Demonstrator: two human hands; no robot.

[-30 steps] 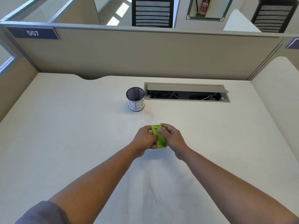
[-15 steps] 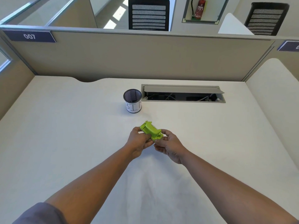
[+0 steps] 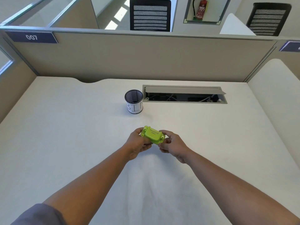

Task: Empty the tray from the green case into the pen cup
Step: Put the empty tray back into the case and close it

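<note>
My left hand (image 3: 138,144) pinched the left end of the green case (image 3: 152,135), thumb on the near side and fingers curled over the far corner. My right hand (image 3: 172,146) gripped the right end the same way, fingertips pressed against the case's edge, the other fingers folded under. The case sat between both sets of fingers, held just above the white desk (image 3: 65,135), its ribbed broad face turned up and tilted toward me. I could not tell whether its tray had slid out at all. Well beyond my hands stood the black mesh pen cup (image 3: 134,101), upright, beside the open cable hatch (image 3: 185,94).
</note>
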